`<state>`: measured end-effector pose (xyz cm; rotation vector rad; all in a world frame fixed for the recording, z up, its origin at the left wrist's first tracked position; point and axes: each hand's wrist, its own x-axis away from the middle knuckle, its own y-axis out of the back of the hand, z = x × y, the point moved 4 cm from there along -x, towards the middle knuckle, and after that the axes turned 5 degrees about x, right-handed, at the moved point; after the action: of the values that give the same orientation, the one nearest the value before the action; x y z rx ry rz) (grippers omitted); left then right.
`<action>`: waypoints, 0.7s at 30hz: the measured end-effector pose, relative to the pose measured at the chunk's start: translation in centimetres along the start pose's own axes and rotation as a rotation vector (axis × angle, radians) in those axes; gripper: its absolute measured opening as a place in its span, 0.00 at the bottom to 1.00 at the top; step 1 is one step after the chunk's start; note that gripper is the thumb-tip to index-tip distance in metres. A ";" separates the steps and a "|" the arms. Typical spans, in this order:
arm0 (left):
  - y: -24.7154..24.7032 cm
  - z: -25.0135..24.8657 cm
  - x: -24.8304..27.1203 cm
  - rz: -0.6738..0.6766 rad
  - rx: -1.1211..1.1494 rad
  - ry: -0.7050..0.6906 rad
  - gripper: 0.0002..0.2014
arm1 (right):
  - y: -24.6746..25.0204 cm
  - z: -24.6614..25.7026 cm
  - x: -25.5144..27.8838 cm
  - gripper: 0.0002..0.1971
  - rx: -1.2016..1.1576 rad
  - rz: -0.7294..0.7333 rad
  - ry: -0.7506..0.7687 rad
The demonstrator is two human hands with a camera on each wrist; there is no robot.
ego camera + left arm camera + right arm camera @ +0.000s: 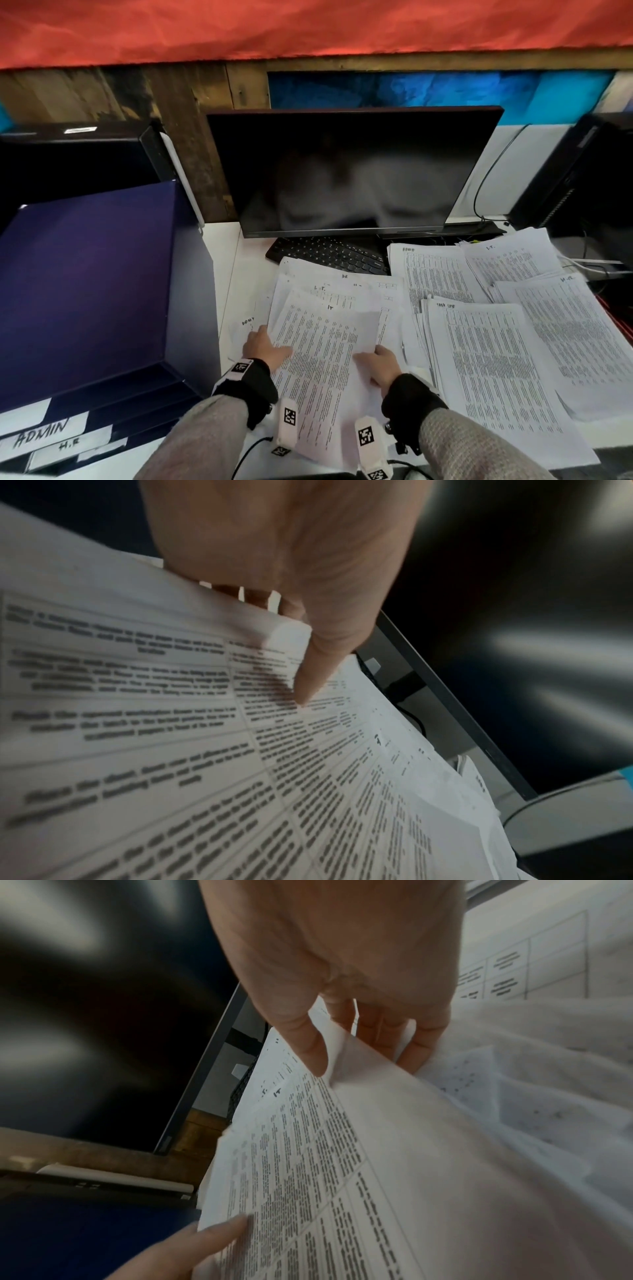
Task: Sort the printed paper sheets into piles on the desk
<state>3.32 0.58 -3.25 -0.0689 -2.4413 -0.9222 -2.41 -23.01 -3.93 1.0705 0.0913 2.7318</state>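
A bundle of printed sheets, its top page marked "IT", is lifted at the desk's front middle. My left hand pinches its left edge, thumb on the print and fingers underneath. My right hand pinches the right edge the same way, thumb on top and fingers behind the page. More loose sheets marked "I.T." and "H.R" fan out beneath the bundle. At the right lie sorted piles: one marked admin, I.T., H.R and a task list pile.
A dark monitor stands behind the papers with a black keyboard partly under them. A blue stacked file tray with ADMIN and H.R labels fills the left. A single sheet lies by my left hand. Cables run at the right.
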 end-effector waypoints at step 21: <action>0.1 1.6 -0.4 -0.048 -0.205 -0.034 0.23 | -0.5 0.0 0.0 0.14 -0.025 0.006 0.115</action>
<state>2.91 1.72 -4.38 -0.0992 -2.3800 -1.2001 -2.35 -22.56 -3.99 0.9085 0.0705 2.7912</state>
